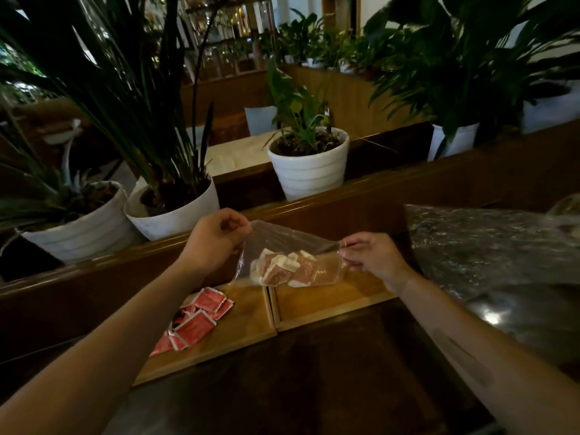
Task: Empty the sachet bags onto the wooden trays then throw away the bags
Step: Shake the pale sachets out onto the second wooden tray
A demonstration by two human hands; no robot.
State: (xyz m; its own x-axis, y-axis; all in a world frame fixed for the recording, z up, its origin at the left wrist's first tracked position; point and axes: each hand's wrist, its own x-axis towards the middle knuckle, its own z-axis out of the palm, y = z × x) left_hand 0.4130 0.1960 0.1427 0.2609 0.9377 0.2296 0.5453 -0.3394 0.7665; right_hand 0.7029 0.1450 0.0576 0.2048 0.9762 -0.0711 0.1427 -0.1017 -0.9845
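Note:
A clear plastic bag (290, 246) with several brown and white sachets (282, 268) inside hangs in the air above two wooden trays. My left hand (216, 238) pinches its upper left corner and my right hand (372, 255) pinches its right end, stretching it between them. The left wooden tray (241, 324) lies on the dark counter and holds several red sachets (197, 318). The right wooden tray (332, 301) sits directly under the bag and shows only bare wood.
A raised wooden ledge (314, 208) runs behind the trays, with white plant pots (309, 171) and tall leafy plants on it. A dark speckled plastic sheet (489, 246) lies at the right. The dark counter (298, 381) spreads in front of the trays.

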